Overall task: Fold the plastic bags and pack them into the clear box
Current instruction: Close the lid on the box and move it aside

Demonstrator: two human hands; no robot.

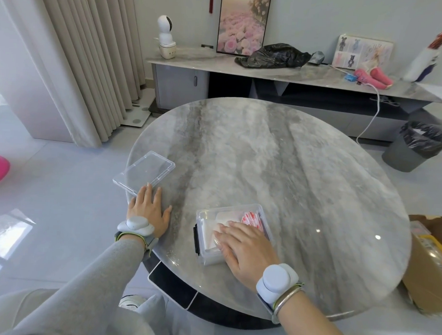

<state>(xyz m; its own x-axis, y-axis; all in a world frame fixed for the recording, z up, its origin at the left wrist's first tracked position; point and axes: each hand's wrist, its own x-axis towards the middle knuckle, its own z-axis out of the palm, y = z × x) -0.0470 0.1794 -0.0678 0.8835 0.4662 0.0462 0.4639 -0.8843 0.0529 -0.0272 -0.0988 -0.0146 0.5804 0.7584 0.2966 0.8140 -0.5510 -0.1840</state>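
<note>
The right hand [244,248] lay flat, fingers straight, pressing down on the folded plastic bags [224,221] packed inside the clear box [228,208]. The box sat near the table's front edge. The palm covered the near half of the box, so I could not see how full it was there. One bag beside the white ones carried a red print [250,218], too blurred to read. A black latch [195,239] showed on the box's left end.

The left hand [148,210] rested open, palm down on the table [290,169], well apart from the box. Its fingertips were at the near edge of the clear lid [146,172], which lay flat by the table's left rim. Both wrists wore pale grey bands.

The table was round, with a grey marbled top and a glossy sheen. Behind it ran a long low sideboard [305,76] holding a crumpled black bag [271,55], a framed rose picture [241,22] and a small white camera [165,31]. A card of bear figures [361,52] bore writing too faint to make out. A bin with a black liner [418,146] stood on the pale tiled floor. A cardboard carton [429,262] was cut off at the right edge, its labels illegible.
</note>
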